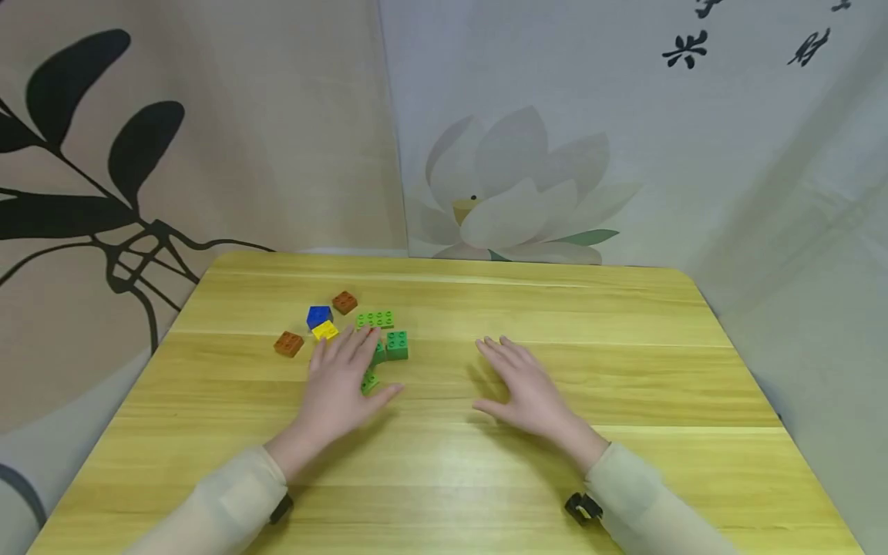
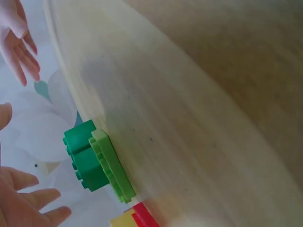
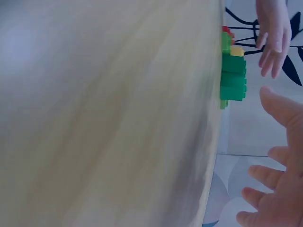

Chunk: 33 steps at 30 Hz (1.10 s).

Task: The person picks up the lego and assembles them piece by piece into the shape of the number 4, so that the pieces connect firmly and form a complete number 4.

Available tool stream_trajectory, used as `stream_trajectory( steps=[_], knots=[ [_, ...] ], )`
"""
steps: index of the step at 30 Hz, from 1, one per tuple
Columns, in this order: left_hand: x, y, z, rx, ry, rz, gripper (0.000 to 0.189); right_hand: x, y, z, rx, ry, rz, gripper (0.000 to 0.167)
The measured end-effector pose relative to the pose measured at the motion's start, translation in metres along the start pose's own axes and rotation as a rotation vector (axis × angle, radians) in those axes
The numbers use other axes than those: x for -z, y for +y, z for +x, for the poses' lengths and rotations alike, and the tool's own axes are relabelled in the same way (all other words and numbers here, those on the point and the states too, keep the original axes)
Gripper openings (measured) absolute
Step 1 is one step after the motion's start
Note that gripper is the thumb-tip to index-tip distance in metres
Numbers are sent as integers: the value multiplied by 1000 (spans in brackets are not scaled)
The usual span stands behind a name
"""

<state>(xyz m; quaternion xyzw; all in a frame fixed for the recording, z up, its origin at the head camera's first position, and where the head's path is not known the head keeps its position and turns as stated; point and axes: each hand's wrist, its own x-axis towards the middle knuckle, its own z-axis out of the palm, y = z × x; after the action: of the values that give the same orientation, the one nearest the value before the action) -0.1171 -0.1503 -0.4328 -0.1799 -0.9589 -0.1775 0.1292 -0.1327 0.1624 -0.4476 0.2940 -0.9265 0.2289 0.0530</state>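
My left hand (image 1: pixel 340 385) hovers over the left group of toy building bricks, its fingers spread and holding nothing. Beneath and beside it are a dark green brick (image 1: pixel 397 345), a second dark green one partly covered, and a light green brick (image 1: pixel 369 381) half hidden by the hand. Past the fingertips lie a long light green brick (image 1: pixel 375 319), a yellow brick (image 1: pixel 324 331) and a blue brick (image 1: pixel 319 317). A red brick (image 2: pixel 146 215) shows in the left wrist view. To the right, my right hand (image 1: pixel 527 389) is held above bare wood, fingers extended, touching no brick.
Two brown bricks, one farther back (image 1: pixel 344 302) and one at the left (image 1: pixel 288 344), lie on the wooden table (image 1: pixel 624 478). Behind the table's back edge hangs a cloth backdrop (image 1: pixel 527 177) with a printed lotus, leaves and characters.
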Motion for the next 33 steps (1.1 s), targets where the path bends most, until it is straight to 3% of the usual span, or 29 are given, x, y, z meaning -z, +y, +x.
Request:
stream_trajectory(
  steps=[8, 19, 33],
  knots=[
    [1, -8, 3, 66, 11, -118, 88, -8, -15, 17, -41, -14, 186, 89],
    [0, -21, 11, 142, 11, -243, 79, -22, -31, 46, -89, -53, 346, 86],
    [-5, -31, 17, 195, -13, -346, 73, -36, -42, 76, -120, -77, 416, 83]
  ],
)
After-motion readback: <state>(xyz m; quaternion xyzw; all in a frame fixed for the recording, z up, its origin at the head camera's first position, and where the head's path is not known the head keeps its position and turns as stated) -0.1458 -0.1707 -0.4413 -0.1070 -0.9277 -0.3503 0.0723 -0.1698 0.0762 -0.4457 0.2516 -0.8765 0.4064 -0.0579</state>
